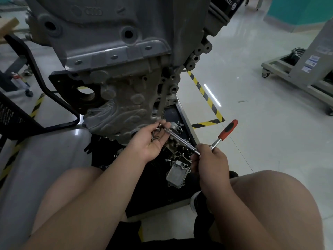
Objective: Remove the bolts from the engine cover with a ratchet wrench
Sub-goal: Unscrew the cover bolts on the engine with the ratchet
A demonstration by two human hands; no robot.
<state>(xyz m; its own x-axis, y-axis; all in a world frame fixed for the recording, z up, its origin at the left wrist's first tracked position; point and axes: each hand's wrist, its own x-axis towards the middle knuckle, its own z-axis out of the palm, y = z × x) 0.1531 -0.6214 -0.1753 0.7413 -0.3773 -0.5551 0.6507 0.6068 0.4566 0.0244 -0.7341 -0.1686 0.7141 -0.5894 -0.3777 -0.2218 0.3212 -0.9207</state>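
Observation:
A grey engine stands in front of me, its cast cover (124,109) facing me low down. My left hand (153,139) is palm up just below the cover's lower edge, fingers curled round several loose bolts (156,135), and its fingertips pinch the tip of the wrench's extension bar. My right hand (210,159) grips the ratchet wrench (219,138) at its head. The red and black handle sticks up to the right and the steel extension (182,140) runs left toward my left hand.
Under the engine lies a black tray (185,118) holding removed metal parts, among them a ribbed aluminium cooler (177,175). My bare knees frame the bottom. Yellow-black floor tape (205,95) runs to the right, a black chair frame (54,98) stands left, and a grey wheeled stand (295,73) far right.

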